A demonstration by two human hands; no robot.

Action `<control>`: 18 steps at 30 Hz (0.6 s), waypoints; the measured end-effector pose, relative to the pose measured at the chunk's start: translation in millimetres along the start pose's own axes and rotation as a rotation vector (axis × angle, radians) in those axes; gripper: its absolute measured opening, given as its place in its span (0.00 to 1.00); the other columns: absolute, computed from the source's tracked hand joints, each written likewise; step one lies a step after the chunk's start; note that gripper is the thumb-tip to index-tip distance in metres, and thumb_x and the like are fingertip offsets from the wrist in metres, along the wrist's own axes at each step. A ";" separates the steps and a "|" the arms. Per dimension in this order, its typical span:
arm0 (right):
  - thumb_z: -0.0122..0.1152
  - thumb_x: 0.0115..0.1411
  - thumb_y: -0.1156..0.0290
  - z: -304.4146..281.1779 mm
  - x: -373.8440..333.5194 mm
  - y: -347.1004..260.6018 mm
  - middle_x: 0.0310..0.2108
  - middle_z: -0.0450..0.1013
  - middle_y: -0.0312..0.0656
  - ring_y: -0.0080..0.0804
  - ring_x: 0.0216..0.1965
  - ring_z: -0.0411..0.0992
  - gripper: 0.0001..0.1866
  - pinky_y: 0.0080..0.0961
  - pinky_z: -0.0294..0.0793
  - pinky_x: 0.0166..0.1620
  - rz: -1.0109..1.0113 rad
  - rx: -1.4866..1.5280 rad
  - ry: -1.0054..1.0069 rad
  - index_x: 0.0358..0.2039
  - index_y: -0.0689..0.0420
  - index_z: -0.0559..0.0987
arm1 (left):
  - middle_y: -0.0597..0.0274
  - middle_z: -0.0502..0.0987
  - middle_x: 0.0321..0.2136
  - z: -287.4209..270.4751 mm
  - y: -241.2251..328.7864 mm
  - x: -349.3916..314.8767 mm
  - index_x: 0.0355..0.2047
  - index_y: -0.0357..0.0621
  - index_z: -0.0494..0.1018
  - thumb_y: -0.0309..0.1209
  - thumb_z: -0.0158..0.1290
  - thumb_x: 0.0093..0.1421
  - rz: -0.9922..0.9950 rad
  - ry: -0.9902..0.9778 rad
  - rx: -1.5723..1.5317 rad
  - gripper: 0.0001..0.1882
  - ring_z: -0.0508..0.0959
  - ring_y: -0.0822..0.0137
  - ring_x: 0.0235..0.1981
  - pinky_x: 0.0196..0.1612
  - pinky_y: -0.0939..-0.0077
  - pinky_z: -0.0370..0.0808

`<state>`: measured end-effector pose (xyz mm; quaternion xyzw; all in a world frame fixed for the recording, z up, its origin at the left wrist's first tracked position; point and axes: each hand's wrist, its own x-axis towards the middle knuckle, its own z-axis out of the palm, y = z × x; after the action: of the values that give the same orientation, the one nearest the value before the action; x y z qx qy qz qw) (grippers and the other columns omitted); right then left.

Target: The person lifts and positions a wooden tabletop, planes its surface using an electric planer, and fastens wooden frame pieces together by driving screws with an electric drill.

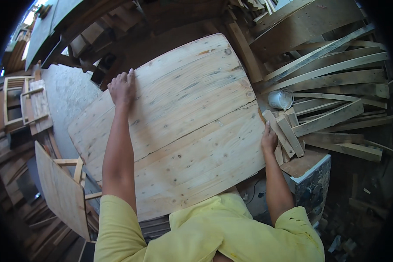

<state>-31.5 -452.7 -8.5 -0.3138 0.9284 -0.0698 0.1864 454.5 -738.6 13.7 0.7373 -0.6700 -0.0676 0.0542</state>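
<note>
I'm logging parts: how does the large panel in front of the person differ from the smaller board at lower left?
The large panel looks much broader than the smaller board. The large panel lies fairly flat; the smaller board stands steeply tilted. The large panel shows a long dark crack line; the smaller board shows none plainly. Both are pale wood.

Matt, knotty, cracked wood panel (192,100), matt cloth shirt (209,222), rough-looking wood strips (336,81)

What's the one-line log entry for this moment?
left hand: at far edge of wooden panel | right hand: at its right edge | nearby: pale can, wood blocks
</note>
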 end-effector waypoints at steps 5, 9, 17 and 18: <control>0.29 0.67 0.36 -0.7 2.3 -0.4 0.33 0.77 0.61 0.64 0.39 0.74 0.41 0.53 0.71 0.44 -0.056 0.001 0.060 0.37 0.59 0.84 | 0.56 0.76 0.48 1.8 3.7 -1.0 0.47 0.46 0.75 0.56 0.36 0.67 0.007 0.021 0.054 0.29 0.70 0.55 0.53 0.58 0.57 0.58; 0.30 0.67 0.37 0.4 2.7 -1.2 0.36 0.77 0.60 0.63 0.41 0.73 0.40 0.52 0.71 0.45 -0.053 -0.027 0.002 0.40 0.59 0.83 | 0.58 0.56 0.68 -1.0 -3.7 -16.3 0.67 0.52 0.58 0.56 0.35 0.67 0.111 0.101 0.131 0.33 0.49 0.55 0.70 0.70 0.56 0.42; 0.43 0.69 0.48 19.3 35.9 -71.6 0.62 0.62 0.47 0.48 0.63 0.60 0.28 0.47 0.60 0.60 -0.543 0.027 0.273 0.61 0.53 0.68 | 0.58 0.40 0.73 -4.6 -110.6 -235.8 0.71 0.54 0.47 0.54 0.35 0.68 -0.177 0.065 0.129 0.35 0.37 0.51 0.73 0.71 0.49 0.32; 0.43 0.69 0.47 21.2 48.9 -86.4 0.63 0.62 0.47 0.47 0.63 0.60 0.29 0.49 0.59 0.61 -0.640 0.110 0.330 0.62 0.53 0.68 | 0.57 0.40 0.73 -4.5 -130.8 -261.3 0.71 0.52 0.46 0.54 0.34 0.69 -0.316 0.087 0.107 0.36 0.36 0.50 0.73 0.70 0.48 0.32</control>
<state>-11.0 -551.2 -21.5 -0.5627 0.7955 -0.2241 0.0192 559.1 -465.9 2.9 0.8374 -0.5455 -0.0078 0.0324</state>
